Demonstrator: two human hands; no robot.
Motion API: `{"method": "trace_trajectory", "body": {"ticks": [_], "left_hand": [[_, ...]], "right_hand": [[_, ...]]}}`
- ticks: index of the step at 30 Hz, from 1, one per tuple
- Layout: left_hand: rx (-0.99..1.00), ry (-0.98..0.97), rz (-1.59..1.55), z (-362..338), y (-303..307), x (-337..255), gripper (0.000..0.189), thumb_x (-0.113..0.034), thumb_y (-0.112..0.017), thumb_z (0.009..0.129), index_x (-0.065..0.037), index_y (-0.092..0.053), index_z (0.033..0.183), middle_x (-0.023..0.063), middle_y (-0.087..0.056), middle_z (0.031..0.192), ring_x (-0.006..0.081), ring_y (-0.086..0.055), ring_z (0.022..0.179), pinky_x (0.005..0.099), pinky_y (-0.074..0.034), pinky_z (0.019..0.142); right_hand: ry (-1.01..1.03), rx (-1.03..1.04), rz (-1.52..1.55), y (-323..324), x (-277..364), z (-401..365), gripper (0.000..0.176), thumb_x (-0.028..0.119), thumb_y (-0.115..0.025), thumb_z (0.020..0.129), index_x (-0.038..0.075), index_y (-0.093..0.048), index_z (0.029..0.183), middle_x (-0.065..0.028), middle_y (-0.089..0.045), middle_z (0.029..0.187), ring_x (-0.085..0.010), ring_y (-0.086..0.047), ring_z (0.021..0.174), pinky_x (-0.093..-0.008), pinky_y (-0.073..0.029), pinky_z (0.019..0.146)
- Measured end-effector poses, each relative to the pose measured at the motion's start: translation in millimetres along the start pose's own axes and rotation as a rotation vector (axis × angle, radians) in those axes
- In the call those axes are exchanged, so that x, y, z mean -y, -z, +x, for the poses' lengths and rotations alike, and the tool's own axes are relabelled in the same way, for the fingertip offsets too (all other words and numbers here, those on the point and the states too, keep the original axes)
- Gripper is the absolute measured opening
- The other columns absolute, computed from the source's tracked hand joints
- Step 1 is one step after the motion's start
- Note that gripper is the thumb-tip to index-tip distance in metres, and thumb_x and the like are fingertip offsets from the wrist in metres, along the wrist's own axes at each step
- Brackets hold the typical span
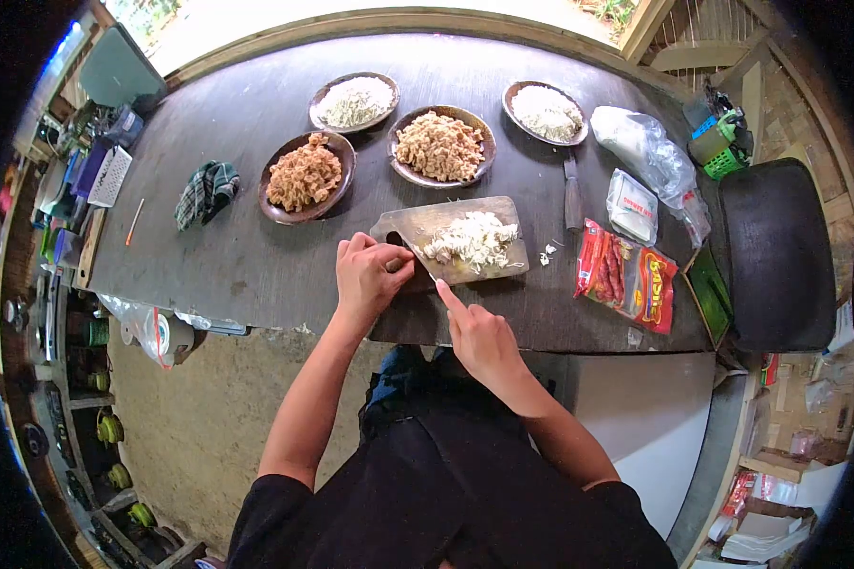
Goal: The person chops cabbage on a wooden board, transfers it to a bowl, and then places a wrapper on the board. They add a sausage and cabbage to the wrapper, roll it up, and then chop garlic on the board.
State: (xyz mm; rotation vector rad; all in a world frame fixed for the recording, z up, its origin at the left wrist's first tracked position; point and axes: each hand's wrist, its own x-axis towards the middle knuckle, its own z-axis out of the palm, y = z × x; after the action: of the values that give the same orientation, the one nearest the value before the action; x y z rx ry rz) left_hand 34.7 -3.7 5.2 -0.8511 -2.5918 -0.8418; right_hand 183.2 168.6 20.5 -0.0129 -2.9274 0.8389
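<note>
My right hand (487, 346) is closed around a knife, its forefinger stretched along the tool; the handle is hidden in the palm. The thin knife blade (425, 265) points up and left across the near left side of a wooden cutting board (495, 209). Curled in a pinch, my left hand (370, 273) has its fingertips at the blade, by the board's handle end. Whether they grip the blade or a small bit is hidden. A heap of chopped white pieces (479, 239) lies on the board, with a few crumbs (547, 253) on the table to its right.
Behind the board stand brown bowls of crumbly brown food (304, 177) (439, 147) and plates of white shreds (356, 101) (546, 114). At right lie a second knife (572, 194), a red packet (626, 275), a white packet (631, 207) and a plastic bag (650, 152). A checked cloth (208, 194) lies left.
</note>
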Motion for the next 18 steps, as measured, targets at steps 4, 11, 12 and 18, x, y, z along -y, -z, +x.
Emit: {"method": "trace_trajectory", "body": {"ticks": [4, 11, 12, 18], "left_hand": [[0.019, 0.045, 0.001, 0.3, 2.0, -2.5, 0.012, -0.027, -0.083, 0.074, -0.019, -0.082, 0.083, -0.0050, -0.074, 0.080, 0.0182, -0.058, 0.083, 0.0339, -0.041, 0.081], [-0.002, 0.026, -0.026, -0.5, -0.7, 0.0, 0.013, -0.025, -0.084, 0.073, -0.017, -0.082, 0.083, -0.0042, -0.074, 0.079, 0.0193, -0.058, 0.083, 0.0341, -0.042, 0.081], [0.000, 0.026, -0.026, -0.3, -0.4, 1.0, 0.013, -0.025, -0.084, 0.073, -0.017, -0.082, 0.083, -0.0042, -0.074, 0.079, 0.0193, -0.058, 0.083, 0.0341, -0.042, 0.081], [0.031, 0.048, -0.016, 0.6, 1.1, 0.5, 0.013, -0.025, -0.084, 0.072, -0.016, -0.082, 0.083, -0.0033, -0.077, 0.084, 0.0198, -0.058, 0.084, 0.0345, -0.042, 0.082]], "right_hand": [[-0.009, 0.002, 0.003, 4.0, -6.4, -6.6, 0.056, 0.012, -0.060, 0.098, 0.018, -0.049, 0.153, -0.0203, -0.062, 0.071, -0.0414, -0.066, 0.065, -0.0518, -0.056, 0.061], [0.020, -0.054, 0.119, 4.5, -7.6, -15.2, 0.057, 0.012, -0.061, 0.098, 0.018, -0.049, 0.153, -0.0206, -0.062, 0.070, -0.0410, -0.066, 0.063, -0.0513, -0.056, 0.060], [0.018, -0.054, 0.120, 3.8, -6.7, -15.1, 0.057, 0.012, -0.061, 0.098, 0.018, -0.049, 0.153, -0.0206, -0.062, 0.070, -0.0410, -0.066, 0.063, -0.0513, -0.056, 0.060], [0.025, -0.006, 0.082, 0.6, -1.9, -11.3, 0.059, 0.014, -0.061, 0.098, 0.019, -0.046, 0.155, -0.0199, -0.063, 0.074, -0.0409, -0.067, 0.063, -0.0514, -0.056, 0.060]]}}
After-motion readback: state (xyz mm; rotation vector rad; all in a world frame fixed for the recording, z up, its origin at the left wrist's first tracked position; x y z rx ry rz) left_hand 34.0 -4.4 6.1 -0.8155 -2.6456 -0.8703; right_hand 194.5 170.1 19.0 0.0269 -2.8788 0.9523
